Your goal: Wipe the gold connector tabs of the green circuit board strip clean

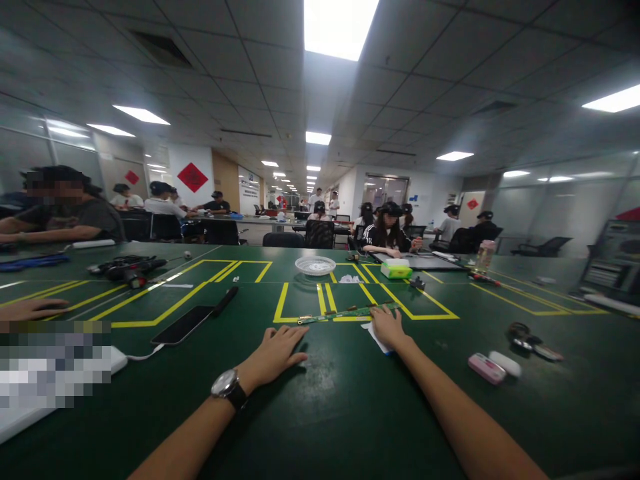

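A long, narrow green circuit board lies across the yellow tape on the green table. My left hand, with a watch on its wrist, rests palm down with fingers stretched out, just short of the board's left end. At the other end, my right hand has its bent fingers closed on the board; its thumb side is partly hidden. A white piece of paper or cloth sticks out from under that hand. Beyond the board stands a white woven basket.
A phone with a white cable is at the left, near a co-worker's hand. A green tissue pack stands past the board. To the right lie a pink case and a white case. Another person sits across the table.
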Demonstrator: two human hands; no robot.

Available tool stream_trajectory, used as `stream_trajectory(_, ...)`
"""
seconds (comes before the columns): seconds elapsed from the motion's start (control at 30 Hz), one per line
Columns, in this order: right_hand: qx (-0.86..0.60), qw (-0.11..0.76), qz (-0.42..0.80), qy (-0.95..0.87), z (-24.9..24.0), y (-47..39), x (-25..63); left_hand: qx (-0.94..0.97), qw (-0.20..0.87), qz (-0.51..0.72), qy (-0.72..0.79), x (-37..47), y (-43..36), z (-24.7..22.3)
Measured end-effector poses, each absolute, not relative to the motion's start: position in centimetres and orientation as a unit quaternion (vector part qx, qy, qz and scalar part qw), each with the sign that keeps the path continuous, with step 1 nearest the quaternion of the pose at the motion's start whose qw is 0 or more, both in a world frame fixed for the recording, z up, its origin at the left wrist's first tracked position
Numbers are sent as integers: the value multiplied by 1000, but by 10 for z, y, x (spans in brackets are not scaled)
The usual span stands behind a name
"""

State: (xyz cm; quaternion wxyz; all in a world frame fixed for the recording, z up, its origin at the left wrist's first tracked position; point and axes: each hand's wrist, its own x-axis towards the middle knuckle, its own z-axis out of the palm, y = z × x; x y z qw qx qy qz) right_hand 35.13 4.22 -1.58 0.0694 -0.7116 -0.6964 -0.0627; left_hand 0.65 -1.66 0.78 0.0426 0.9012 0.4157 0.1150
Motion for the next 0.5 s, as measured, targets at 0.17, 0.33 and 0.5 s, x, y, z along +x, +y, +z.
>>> stream_trajectory(0.17, -705, 58, -34, -706, -15, 43, 354, 904, 43, 117, 409, 7, -16, 5)
stream_trajectory(0.33, -676, 71, -26, -733, -6, 39, 357, 903, 34, 127, 409, 5, -15, 8)
stream_trajectory(0.5, -609, 86, -20, -788, 9, 31, 345, 901, 23, 136, 412, 6, -18, 18)
